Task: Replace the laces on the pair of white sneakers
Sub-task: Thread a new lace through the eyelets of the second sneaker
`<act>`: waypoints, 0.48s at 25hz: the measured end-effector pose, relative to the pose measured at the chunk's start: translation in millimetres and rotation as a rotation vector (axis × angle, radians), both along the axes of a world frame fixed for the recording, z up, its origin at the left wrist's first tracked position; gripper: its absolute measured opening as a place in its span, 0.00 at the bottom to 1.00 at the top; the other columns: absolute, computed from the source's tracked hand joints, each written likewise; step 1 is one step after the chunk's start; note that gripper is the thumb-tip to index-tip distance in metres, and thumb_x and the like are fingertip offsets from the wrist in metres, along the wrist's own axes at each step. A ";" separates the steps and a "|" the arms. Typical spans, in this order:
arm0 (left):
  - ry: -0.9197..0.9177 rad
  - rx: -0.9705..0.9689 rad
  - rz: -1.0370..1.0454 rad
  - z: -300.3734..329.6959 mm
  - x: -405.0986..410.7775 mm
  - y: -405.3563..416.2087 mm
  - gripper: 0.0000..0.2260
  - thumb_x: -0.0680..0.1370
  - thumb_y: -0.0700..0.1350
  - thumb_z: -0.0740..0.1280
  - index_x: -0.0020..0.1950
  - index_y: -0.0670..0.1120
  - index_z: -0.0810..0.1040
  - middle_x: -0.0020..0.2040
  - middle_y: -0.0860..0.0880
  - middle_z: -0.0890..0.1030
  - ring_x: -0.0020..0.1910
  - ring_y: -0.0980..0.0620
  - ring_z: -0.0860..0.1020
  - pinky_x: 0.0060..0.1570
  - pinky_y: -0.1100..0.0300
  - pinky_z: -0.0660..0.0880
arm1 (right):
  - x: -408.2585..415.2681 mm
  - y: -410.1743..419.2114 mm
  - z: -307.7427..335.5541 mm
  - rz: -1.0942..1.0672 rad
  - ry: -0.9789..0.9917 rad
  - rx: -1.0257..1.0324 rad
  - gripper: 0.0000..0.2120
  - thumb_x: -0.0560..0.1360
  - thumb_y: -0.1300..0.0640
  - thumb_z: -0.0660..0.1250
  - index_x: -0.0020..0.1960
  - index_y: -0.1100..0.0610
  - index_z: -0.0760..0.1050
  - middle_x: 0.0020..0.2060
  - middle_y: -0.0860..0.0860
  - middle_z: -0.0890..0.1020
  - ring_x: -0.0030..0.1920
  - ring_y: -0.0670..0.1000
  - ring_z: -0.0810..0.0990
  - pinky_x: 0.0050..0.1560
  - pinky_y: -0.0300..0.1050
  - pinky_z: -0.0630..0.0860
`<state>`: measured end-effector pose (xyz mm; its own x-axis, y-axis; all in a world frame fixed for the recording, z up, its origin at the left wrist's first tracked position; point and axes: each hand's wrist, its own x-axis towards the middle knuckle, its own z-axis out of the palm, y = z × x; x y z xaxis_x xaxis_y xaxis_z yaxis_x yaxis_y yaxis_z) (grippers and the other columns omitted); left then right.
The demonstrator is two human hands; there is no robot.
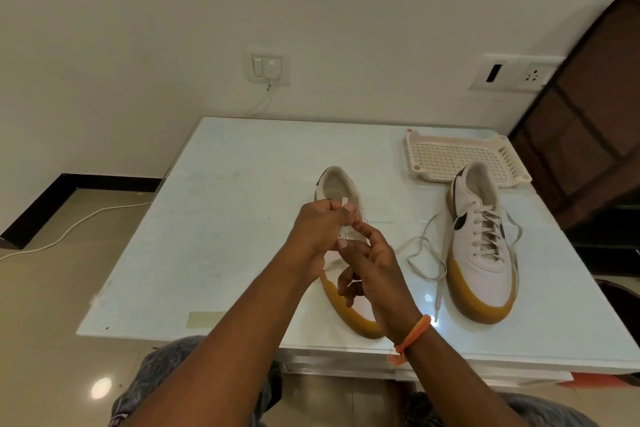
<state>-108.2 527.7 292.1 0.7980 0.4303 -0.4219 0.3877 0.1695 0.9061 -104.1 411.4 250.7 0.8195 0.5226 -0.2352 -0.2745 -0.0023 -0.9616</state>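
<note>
Over the near sneaker [337, 191], the left hand [313, 230] pinched the stiff tip of a white lace [345, 202] just above its fingers, while the right hand [372, 263] just below curled round the limp, light, flat length, best gripped near its tip.

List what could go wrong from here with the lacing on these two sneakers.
1. The left hand pinches the lace tip only at its very end, so it may slip out.
2. The right hand works close over the near sneaker, hiding its eyelets; one could be skipped.
3. The far sneaker has loose lace ends trailing on the table; a forearm might snag them and drag the shoe.
</note>
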 end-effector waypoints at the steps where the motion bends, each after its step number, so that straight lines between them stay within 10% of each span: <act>1: -0.007 -0.049 0.013 0.4 0.8 -1.1 0.06 0.80 0.44 0.66 0.52 0.44 0.82 0.51 0.47 0.84 0.53 0.49 0.81 0.37 0.63 0.75 | 1.0 -0.1 -1.2 -0.023 -0.034 -0.031 0.23 0.75 0.48 0.67 0.68 0.46 0.67 0.52 0.50 0.83 0.29 0.54 0.77 0.27 0.44 0.75; 7: 0.008 -0.232 0.062 6.3 2.9 -4.2 0.11 0.75 0.48 0.72 0.55 0.45 0.84 0.50 0.48 0.85 0.40 0.50 0.75 0.43 0.60 0.75 | 10.4 0.1 1.4 -0.083 -0.070 0.001 0.21 0.74 0.51 0.69 0.66 0.48 0.70 0.42 0.59 0.85 0.26 0.52 0.75 0.26 0.42 0.74; 12: -0.003 -0.062 0.180 7.4 9.3 11.5 0.11 0.77 0.47 0.70 0.55 0.42 0.83 0.49 0.48 0.85 0.39 0.57 0.81 0.24 0.69 0.73 | 20.8 -7.9 7.9 0.034 -0.146 -0.065 0.07 0.80 0.60 0.62 0.54 0.56 0.78 0.41 0.55 0.86 0.26 0.43 0.73 0.27 0.34 0.69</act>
